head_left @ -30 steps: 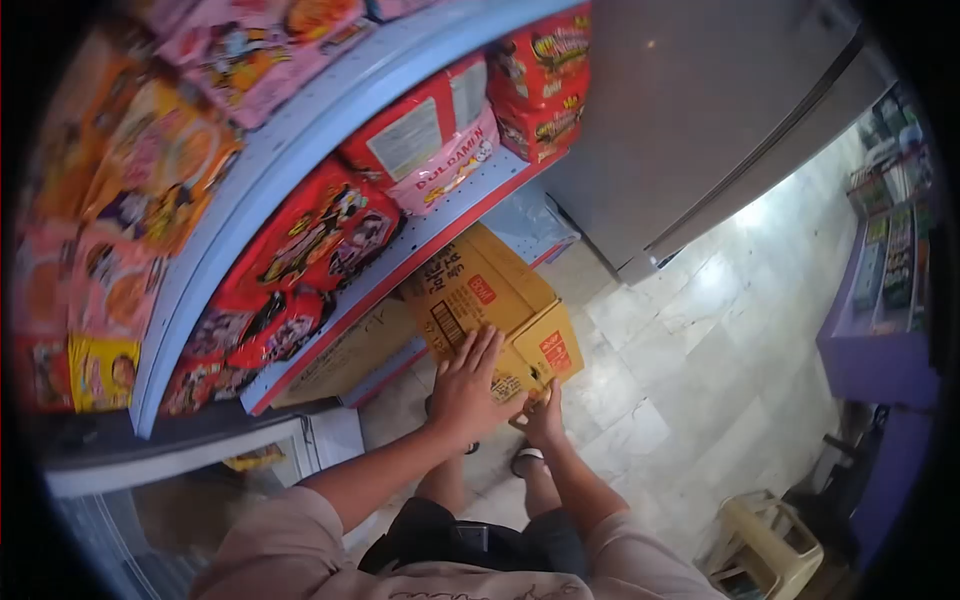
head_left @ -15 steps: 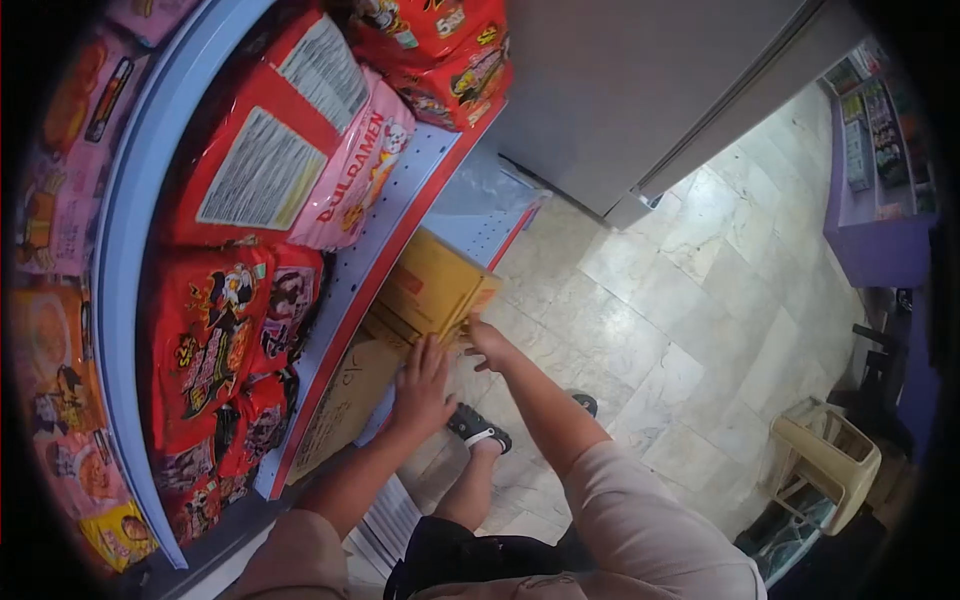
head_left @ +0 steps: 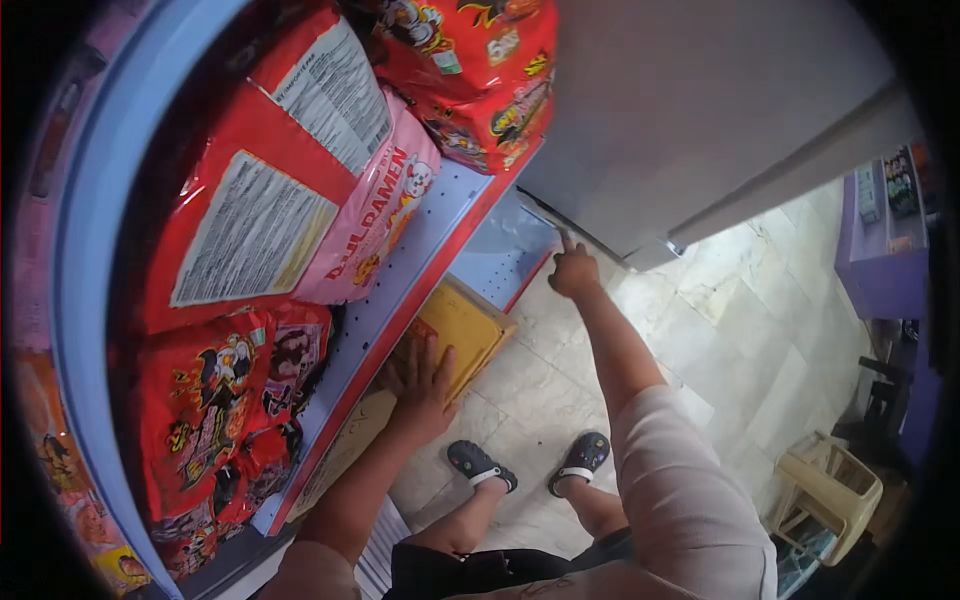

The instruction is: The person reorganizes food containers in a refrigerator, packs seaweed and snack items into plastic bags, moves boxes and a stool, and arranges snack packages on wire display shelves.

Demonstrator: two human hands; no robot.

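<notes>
My left hand point(head_left: 425, 392) rests with spread fingers on the top of a yellow cardboard box point(head_left: 468, 340) on the lower shelf. At the outer end of that shelf is my right hand point(head_left: 577, 274), its index finger stretched out and the other fingers partly curled. The fingertip is close to a clear plastic sheet or bag point(head_left: 515, 228); whether they touch I cannot tell. A brown cardboard box point(head_left: 350, 440) with handwriting sits on the near side of the yellow one, partly hidden by my left forearm.
Red noodle packs point(head_left: 205, 400) and a pink pack point(head_left: 375, 215) fill the upper shelf point(head_left: 440, 215). A grey metal cabinet or fridge point(head_left: 690, 110) stands beyond the shelf end. At right are a beige plastic stool point(head_left: 830, 480) and a purple display unit point(head_left: 880, 270). Tiled floor point(head_left: 560, 380) lies under my feet.
My right hand has left the yellow box and moved forward to the shelf's outer end. My left hand has slid onto the box's top. The view has shifted nearer the shelf.
</notes>
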